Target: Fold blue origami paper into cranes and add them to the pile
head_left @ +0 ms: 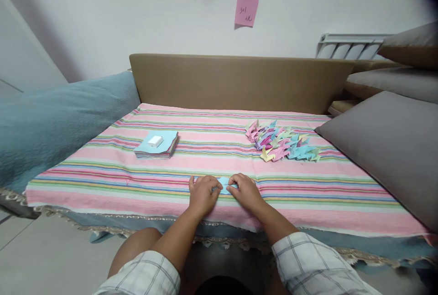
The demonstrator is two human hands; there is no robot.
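A small light-blue folded paper [224, 182] lies on the striped cloth close to the front edge, mostly covered by my fingers. My left hand [204, 194] rests on its left part, with thumb and fingertips closed on it. From the other side, my right hand [245, 193] pinches its right part, its fingertips close to those of my left. How the paper is folded under my fingers is hidden. Behind and to the right lies a heap of folded paper cranes [280, 142] in pink, blue, yellow, green and purple.
A stack of square coloured paper [167, 142] sits at the left with a small white block [155, 141] on top. The pink striped cloth [212, 158] covers the sofa seat. Grey cushions [386, 144] lean at the right; a blue-covered armrest [68, 121] bounds the left.
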